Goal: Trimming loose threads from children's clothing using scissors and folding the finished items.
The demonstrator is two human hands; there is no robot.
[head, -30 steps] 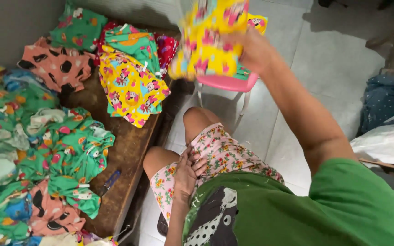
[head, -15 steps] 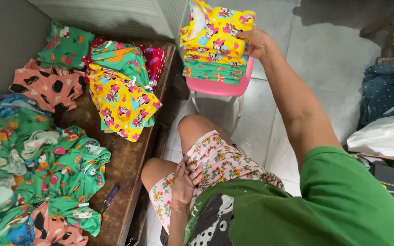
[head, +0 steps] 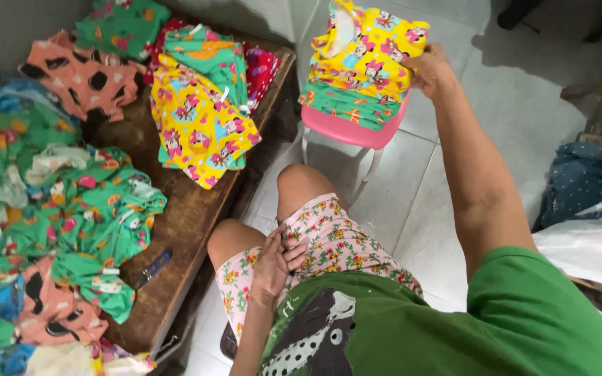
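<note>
I see my right hand [head: 432, 69] stretched far forward, fingers grasping the yellow printed garment [head: 371, 52] on the pile upon the pink stool [head: 353, 131], while my left hand [head: 276, 261] rests loosely curled, holding nothing, on my thigh.

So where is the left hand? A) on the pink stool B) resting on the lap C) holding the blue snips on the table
B: the left hand lies on the flowered shorts at the lap, while the right hand touches the yellow garment on the pink stool.
</note>
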